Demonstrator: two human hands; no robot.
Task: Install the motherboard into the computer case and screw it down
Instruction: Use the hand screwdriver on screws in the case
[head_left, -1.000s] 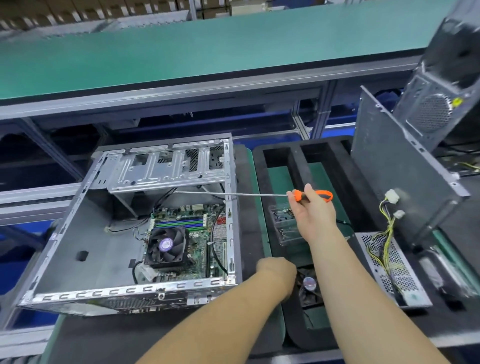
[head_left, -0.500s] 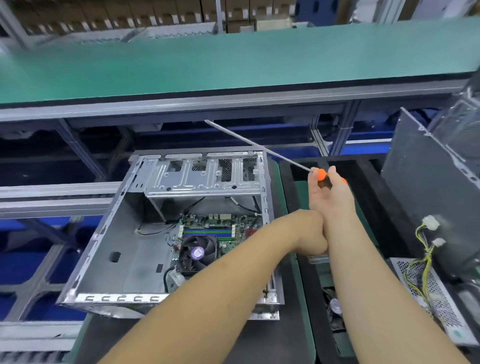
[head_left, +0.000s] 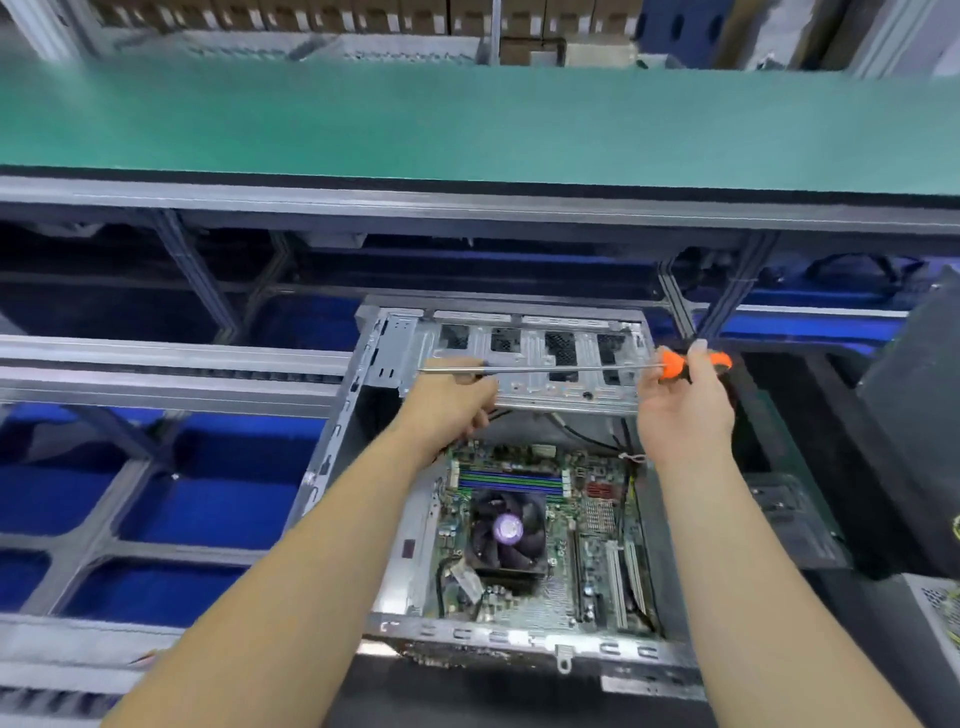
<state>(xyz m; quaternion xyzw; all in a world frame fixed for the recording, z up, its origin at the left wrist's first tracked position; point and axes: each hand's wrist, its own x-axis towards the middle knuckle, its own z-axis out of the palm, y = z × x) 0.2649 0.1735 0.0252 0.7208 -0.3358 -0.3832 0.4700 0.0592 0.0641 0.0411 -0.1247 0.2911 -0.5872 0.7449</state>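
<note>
Motherboard (head_left: 540, 540) lies inside case (head_left: 332, 441), partly behind forearms | right hand (head_left: 683, 410) grips screwdriver (head_left: 675, 364) above case's drive cage | left hand (head_left: 449, 402) curls at shaft tip, contents hidden

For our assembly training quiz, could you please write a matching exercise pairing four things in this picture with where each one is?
Things:
1. orange-handled long-shaft screwdriver
2. green motherboard with black fan
3. silver metal drive cage
4. left hand

Places:
A. on the case floor
B. held by the right hand
C. near the screwdriver tip
D. across the case's far end

Pairs: 1-B, 2-A, 3-D, 4-C
</note>
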